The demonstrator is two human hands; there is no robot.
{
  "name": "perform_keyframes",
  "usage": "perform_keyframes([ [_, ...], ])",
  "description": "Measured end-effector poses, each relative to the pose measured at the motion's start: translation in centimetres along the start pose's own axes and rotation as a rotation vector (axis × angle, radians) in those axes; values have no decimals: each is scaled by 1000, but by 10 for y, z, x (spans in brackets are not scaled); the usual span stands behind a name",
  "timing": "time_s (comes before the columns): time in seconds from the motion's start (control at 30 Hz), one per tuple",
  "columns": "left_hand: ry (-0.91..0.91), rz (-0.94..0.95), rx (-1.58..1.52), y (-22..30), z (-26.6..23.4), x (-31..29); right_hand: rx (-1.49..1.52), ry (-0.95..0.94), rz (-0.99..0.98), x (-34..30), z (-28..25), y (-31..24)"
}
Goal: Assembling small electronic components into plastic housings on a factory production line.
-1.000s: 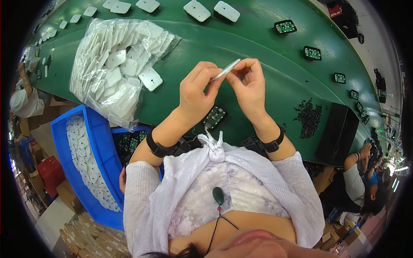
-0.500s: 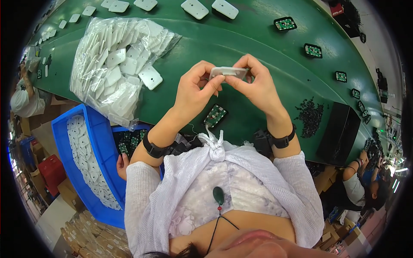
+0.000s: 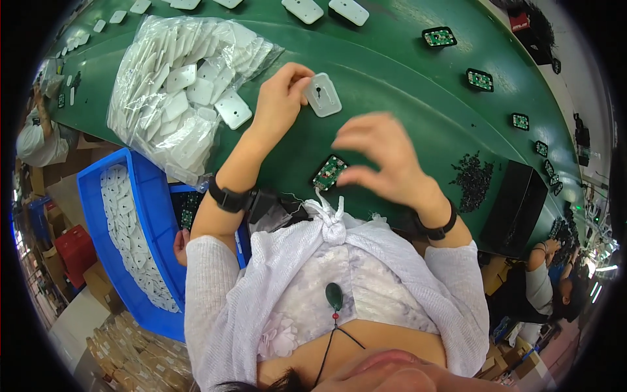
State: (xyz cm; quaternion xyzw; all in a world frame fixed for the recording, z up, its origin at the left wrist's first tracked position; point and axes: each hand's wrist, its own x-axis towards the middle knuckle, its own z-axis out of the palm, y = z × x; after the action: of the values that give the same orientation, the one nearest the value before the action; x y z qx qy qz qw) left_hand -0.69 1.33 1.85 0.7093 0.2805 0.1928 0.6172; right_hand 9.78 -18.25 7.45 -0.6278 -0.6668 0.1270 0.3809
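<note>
Left hand [image 3: 282, 98] pinching white cover [image 3: 324, 104]; right hand [image 3: 382, 157] loosely spread.
Circuit board [image 3: 328, 172] near worktop's [image 3: 405, 91] near edge; red box [image 3: 520, 22] past far edge, lettering too small.

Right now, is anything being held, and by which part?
The left hand holds a white cover by its left edge. The right hand, blurred, is open with nothing visible in it.

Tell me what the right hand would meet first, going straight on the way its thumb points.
Probably the green circuit board: the right hand has its thumb tip at the board's near edge in this view, though its height above the board is unclear.
</note>
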Motion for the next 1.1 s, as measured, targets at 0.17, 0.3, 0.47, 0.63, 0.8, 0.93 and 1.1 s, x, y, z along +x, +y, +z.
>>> perform_keyframes([
  [0.17,18,347,620,-8,18,22,-129,-349,-125,-18,33,-8],
  [0.3,19,393,667,-10,22,20,-202,-151,-90,-25,36,7],
  [0.47,174,514,881,-8,28,-5,92,102,577,-46,-1,21],
  [0.63,94,453,998,0,39,-20,-169,82,928,-47,-35,41],
  [0.8,-98,650,779,0,29,-21,-330,129,437,-52,-40,34],
  [0.93,-217,660,757,3,23,-26,-274,127,422,-50,-36,35],
  [1.1,-139,584,394,-4,18,-28,-184,232,295,-30,-25,30],
])
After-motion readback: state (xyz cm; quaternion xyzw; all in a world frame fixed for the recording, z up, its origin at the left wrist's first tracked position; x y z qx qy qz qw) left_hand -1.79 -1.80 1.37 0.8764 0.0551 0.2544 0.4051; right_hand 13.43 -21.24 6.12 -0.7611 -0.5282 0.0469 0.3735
